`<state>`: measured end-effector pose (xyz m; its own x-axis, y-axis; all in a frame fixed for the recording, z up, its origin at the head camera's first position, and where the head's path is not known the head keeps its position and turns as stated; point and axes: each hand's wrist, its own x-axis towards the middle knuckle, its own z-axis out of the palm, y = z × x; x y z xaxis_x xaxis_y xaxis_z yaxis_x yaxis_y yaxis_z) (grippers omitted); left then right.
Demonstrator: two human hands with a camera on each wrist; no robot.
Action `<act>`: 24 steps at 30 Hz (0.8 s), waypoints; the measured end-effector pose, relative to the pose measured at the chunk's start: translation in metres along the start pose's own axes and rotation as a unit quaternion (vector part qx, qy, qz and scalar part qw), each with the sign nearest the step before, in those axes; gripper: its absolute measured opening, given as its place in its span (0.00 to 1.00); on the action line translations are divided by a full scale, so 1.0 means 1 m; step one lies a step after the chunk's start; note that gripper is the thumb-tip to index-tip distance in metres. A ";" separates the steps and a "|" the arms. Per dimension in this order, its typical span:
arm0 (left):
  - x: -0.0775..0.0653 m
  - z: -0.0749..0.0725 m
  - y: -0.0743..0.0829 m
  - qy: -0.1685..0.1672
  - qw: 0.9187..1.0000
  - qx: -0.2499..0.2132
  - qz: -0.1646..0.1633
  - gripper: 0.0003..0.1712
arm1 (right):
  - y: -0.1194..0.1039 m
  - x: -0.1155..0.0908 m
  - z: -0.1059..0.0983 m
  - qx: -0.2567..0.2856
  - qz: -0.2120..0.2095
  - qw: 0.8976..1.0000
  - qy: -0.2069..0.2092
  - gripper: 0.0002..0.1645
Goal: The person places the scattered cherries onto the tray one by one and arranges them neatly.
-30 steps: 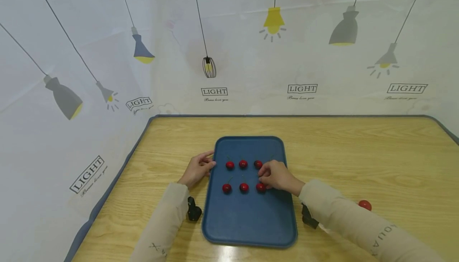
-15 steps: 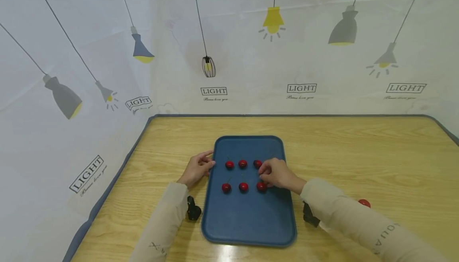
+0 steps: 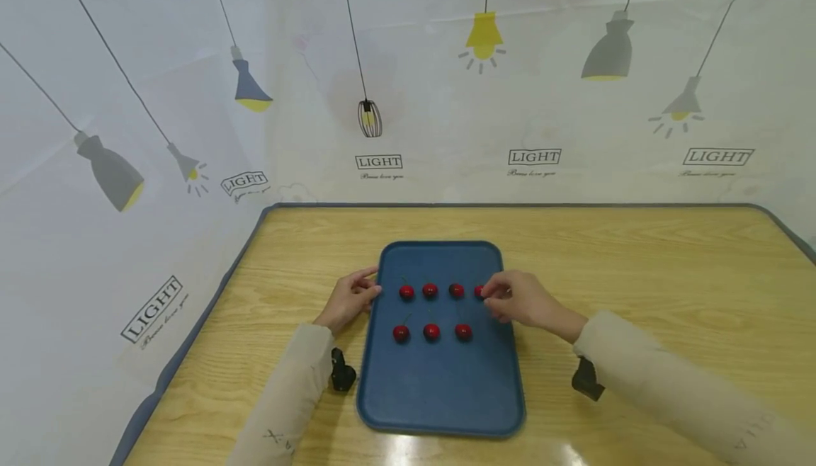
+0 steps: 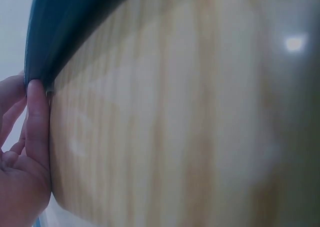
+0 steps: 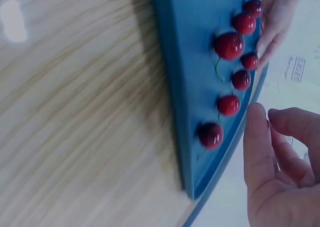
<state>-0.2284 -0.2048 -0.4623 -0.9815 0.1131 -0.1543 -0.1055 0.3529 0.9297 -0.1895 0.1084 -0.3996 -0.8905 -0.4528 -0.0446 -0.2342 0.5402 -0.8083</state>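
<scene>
Dark red cherries lie in two rows on a blue tray (image 3: pixel 440 402). The near row has three, among them a near right cherry (image 3: pixel 463 332); the far row ends on the right in another cherry (image 3: pixel 479 292), partly covered by my right hand (image 3: pixel 525 301) in the head view. In the right wrist view that end cherry (image 5: pixel 210 136) sits on the tray, apart from my fingers. My right thumb and forefinger are bent close together with no cherry between them. My left hand (image 3: pixel 348 301) touches the tray's left rim with its thumb and fingertips.
The tray lies on a wood-grain table (image 3: pixel 637 260). White wall covering (image 3: pixel 433 112) printed with lamps stands behind and to the left. A black wrist camera (image 3: pixel 342 371) sits by the left sleeve, another (image 3: pixel 587 379) by the right.
My right hand has moved right and slightly back, away from the near right cherry, bringing the end cherry of the far row into sight. The red cherry-like thing right of the tray is now hidden.
</scene>
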 end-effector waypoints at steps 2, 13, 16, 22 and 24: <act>0.000 0.000 0.001 -0.001 1.000 0.000 -0.001 0.27 | 0.003 -0.008 -0.009 0.001 -0.006 1.000 0.005 0.08; -0.007 -0.002 0.010 -0.010 1.000 -0.006 -0.004 0.27 | 0.032 -0.055 -0.059 -0.025 0.025 0.998 0.044 0.15; -0.005 -0.002 0.007 -0.007 1.000 -0.005 -0.002 0.27 | 0.042 -0.067 -0.068 -0.041 0.033 0.997 0.051 0.16; -0.003 0.000 0.003 -0.001 1.000 0.005 0.000 0.27 | 0.068 -0.092 -0.082 -0.038 0.030 0.998 0.046 0.18; -0.003 0.000 0.003 0.000 1.000 0.005 -0.001 0.27 | 0.077 -0.099 -0.085 -0.043 0.006 0.998 0.043 0.17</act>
<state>-0.2257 -0.2038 -0.4592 -0.9812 0.1124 -0.1572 -0.1068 0.3623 0.9259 -0.1523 0.2549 -0.4078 -0.9229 -0.3849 0.0003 -0.2526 0.6052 -0.7549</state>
